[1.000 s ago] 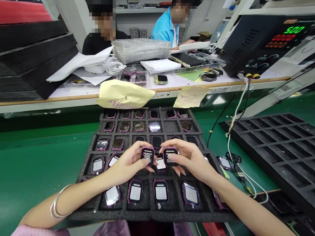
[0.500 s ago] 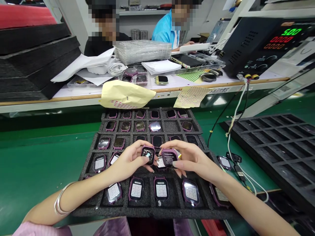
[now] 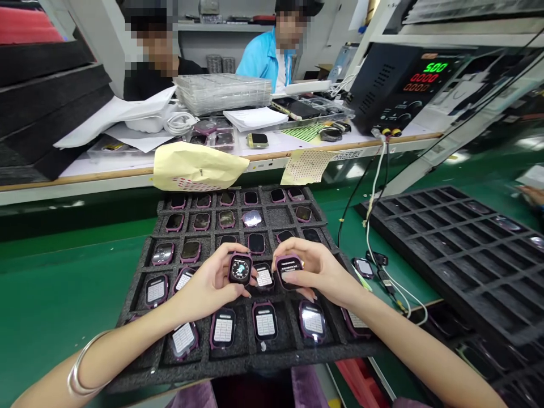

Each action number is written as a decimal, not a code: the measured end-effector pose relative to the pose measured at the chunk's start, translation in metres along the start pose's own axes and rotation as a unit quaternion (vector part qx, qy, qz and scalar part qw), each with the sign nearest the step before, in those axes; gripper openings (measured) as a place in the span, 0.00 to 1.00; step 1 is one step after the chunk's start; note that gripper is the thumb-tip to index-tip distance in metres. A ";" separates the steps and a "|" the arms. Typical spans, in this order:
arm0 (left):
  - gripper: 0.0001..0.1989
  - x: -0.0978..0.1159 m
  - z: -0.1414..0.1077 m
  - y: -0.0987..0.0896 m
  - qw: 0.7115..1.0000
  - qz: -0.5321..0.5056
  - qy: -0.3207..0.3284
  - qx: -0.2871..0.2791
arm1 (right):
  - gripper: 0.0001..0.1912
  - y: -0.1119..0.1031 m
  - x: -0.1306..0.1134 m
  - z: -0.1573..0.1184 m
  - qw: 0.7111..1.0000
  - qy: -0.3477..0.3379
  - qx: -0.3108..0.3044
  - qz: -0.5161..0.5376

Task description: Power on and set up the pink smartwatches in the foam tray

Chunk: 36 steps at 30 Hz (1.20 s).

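Above the middle of a black foam tray [image 3: 193,358], my left hand [image 3: 216,281] grips a purple-cased smartwatch [image 3: 240,268] by its edges; a round dial glows on its screen. Close to its right, my right hand [image 3: 317,269] is closed on a second smartwatch [image 3: 289,265] showing lines of white text, its thumb lying across the lower screen. Between the two hands, a watch with a white grid on its display [image 3: 264,276] lies in the tray. Several more purple watches fill other compartments, the nearer ones with lit white grids, the farther ones dark.
At right lies another foam tray [image 3: 425,226], with a white cable [image 3: 371,209] and a small watch [image 3: 364,267] beside it. A power supply [image 3: 403,90] stands on the shelf behind. Stacked black foam [image 3: 46,107] rises at left. Two people sit beyond the shelf.
The view has swung right, so things sit farther left. My right thumb has moved up onto the screen of the right watch, and its text has changed. Both watches stay held.
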<state>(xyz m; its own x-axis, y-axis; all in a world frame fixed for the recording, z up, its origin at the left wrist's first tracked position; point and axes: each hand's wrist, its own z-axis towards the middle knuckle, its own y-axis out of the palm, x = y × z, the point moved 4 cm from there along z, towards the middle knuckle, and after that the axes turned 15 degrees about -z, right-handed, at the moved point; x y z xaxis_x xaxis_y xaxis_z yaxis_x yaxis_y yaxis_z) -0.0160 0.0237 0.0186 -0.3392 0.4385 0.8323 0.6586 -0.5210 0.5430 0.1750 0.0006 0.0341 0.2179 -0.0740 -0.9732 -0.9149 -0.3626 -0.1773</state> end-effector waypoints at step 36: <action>0.21 -0.001 -0.001 -0.002 0.996 0.080 0.018 0.045 | 0.15 -0.051 0.028 -0.068 0.763 0.029 0.223 -0.606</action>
<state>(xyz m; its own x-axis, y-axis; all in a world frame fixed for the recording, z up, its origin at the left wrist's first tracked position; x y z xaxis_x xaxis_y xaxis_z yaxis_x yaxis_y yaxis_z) -0.0180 0.0232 0.0164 -0.2474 0.3274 0.9119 0.7628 -0.5145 0.3917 0.2506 -0.0460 0.0261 0.9986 0.0185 -0.0498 -0.0520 0.1531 -0.9868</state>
